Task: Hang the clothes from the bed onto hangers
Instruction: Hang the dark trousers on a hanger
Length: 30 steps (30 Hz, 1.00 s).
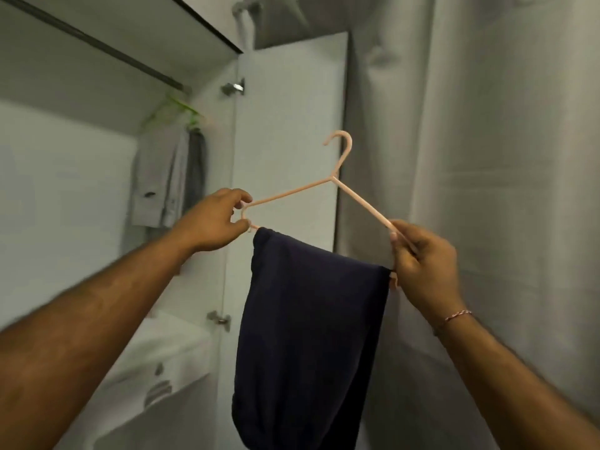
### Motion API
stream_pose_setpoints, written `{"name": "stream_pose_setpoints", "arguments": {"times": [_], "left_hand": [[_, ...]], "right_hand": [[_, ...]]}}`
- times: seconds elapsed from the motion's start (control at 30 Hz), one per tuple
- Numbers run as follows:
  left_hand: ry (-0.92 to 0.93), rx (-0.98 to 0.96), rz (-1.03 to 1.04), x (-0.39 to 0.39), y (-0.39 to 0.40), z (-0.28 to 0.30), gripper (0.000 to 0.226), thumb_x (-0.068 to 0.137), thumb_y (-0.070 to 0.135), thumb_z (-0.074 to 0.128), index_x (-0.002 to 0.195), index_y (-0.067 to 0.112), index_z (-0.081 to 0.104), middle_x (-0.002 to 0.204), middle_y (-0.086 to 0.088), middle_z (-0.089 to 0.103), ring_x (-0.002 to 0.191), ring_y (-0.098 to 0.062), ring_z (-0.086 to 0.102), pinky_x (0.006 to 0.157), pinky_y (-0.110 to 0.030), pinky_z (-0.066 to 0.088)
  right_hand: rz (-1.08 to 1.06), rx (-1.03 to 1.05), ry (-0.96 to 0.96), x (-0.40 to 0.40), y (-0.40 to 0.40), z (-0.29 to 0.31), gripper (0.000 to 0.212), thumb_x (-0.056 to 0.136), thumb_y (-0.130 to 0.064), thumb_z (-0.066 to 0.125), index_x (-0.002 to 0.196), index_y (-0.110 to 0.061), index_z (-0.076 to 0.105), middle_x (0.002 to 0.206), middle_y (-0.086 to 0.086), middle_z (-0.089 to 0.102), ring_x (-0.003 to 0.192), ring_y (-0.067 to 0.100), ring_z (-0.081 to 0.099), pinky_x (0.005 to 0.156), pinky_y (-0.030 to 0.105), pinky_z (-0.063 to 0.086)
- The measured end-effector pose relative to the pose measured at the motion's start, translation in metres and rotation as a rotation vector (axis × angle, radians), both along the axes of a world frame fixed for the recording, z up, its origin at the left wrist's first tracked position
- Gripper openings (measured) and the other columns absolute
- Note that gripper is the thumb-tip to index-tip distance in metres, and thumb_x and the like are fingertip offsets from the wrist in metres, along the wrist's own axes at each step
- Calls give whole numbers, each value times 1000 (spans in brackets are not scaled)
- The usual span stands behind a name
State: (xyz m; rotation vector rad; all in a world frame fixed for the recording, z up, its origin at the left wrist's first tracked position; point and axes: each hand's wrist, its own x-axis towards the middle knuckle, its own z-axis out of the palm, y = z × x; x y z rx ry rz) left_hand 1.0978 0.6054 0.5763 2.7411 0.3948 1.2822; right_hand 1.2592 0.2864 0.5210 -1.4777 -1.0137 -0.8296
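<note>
A: Head view, first entry. The pink hanger point(336, 180) was held up at centre frame, hook at 12 o'clock, tilted so its right end sat lower. A dark navy garment point(308, 336) was folded over the bottom bar and hung down toward 6 o'clock.

B: Hands?

A: The left hand point(211, 220) pinched the hanger's left corner, at 9 o'clock from the hook's base, thumb and forefinger curled round the thin plastic. The right hand point(425, 264) gripped the right arm near its end, at 4 o'clock, fingers curled shut about it.

B: How would it handle?

A: Judged soft and limp, light enough for a thin hanger; the cloth looked bunched toward the left, so it could slide along the sloping bar. The hanger itself seemed slim and somewhat flexible. Best held at the neck under the hook for hanging.

B: Where to?

A: A wardrobe rail point(97, 47) ran at 10 o'clock, with grey clothes point(162, 177) on green hangers point(181, 108) beneath it. A grey curtain point(503, 157) filled 3 o'clock.
</note>
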Motion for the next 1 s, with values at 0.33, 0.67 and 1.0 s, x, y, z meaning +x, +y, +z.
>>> {"name": "stream_pose_setpoints", "arguments": {"times": [0.33,0.67,1.0], "left_hand": [[83,271,298,-58,137,73,46,92,41,63,135,28,54,138,1,55,117,-19,57,95,-44,54],[216,401,632,-49,267,108,57,92,47,55,144,26,44,139,-5,52,123,-26,55,97,-48,51],[179,424,782,16,384,130,53,102,51,39,147,23,39,142,-5,51,128,-26,52,105,-49,45]], "right_hand": [[175,40,35,-30,244,112,27,105,-17,57,129,-18,68,80,-3,63,58,20,64,55,37,63],[265,51,-49,-21,440,199,26,105,-14,53,123,-23,69,90,1,68,47,21,67,47,30,59],[344,98,-158,18,605,265,25,103,-14,52,119,-19,71,91,1,69,68,22,69,66,41,64]]}}
